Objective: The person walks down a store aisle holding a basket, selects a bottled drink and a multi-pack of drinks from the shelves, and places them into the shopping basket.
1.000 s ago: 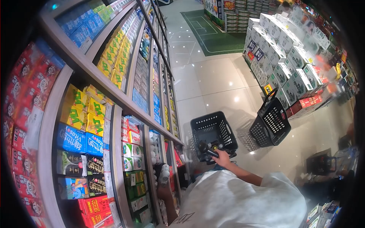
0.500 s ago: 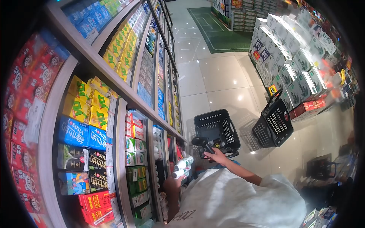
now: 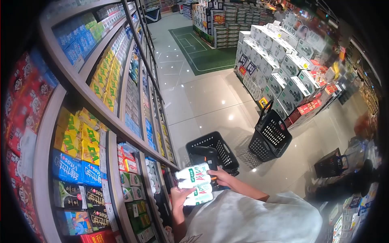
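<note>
A shrink-wrapped pack of white milk-drink bottles [image 3: 195, 184], with green and red print, lies tilted in front of my body. My left hand [image 3: 178, 197] is closed around its left side, thumb across the bottles. At the pack's right end, the fingers of my right hand [image 3: 222, 177] are closed on its edge; some fingertips are hidden. Just beyond the hands stands a black shopping basket [image 3: 221, 149] on the floor. Its black handle [image 3: 204, 153] rises behind the pack, partly covered by it.
Shelves of drink cartons, including yellow cartons [image 3: 90, 139] and blue cartons [image 3: 68, 166], run along my left. Another black basket [image 3: 269, 139] stands on the tiled floor near stacked white boxes [image 3: 279, 83]. A third basket [image 3: 328, 163] is by a dark-clothed person at right.
The bottle pack has moved from beside the shelf to in front of my body, its printed side now showing. My right hand has left the basket handle and come to the pack.
</note>
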{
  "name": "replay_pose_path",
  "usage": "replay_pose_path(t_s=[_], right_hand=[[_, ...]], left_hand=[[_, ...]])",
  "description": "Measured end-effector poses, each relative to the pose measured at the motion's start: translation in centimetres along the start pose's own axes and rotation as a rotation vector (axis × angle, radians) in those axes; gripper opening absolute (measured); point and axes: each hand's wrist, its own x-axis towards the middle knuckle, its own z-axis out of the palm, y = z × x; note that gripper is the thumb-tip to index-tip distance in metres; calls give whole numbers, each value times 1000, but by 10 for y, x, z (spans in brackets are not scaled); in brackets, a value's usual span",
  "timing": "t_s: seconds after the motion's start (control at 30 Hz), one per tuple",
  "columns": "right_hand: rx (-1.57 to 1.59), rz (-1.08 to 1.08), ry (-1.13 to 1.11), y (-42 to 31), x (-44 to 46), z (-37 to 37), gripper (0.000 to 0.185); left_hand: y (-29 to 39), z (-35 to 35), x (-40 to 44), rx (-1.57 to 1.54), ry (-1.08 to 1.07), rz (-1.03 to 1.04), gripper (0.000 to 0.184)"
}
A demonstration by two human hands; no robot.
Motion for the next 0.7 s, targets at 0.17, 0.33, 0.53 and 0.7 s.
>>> replay_pose_path(t_s=[0.17,0.33,0.53,0.7], right_hand=[[13,-13,103,5,-17,1,36],[95,-56,252,12,-29,-2,35],[212,-75,316,16,-47,2,34],[277,-77,294,16,-44,-22,34]], left_hand=[[-13,0,13,26,-118,-40,32],[-39,-21,30,15,-212,-125,30],[-103,-42,18,-498,-402,-128,67],[-112,-18,5,-690,-443,-47,55]])
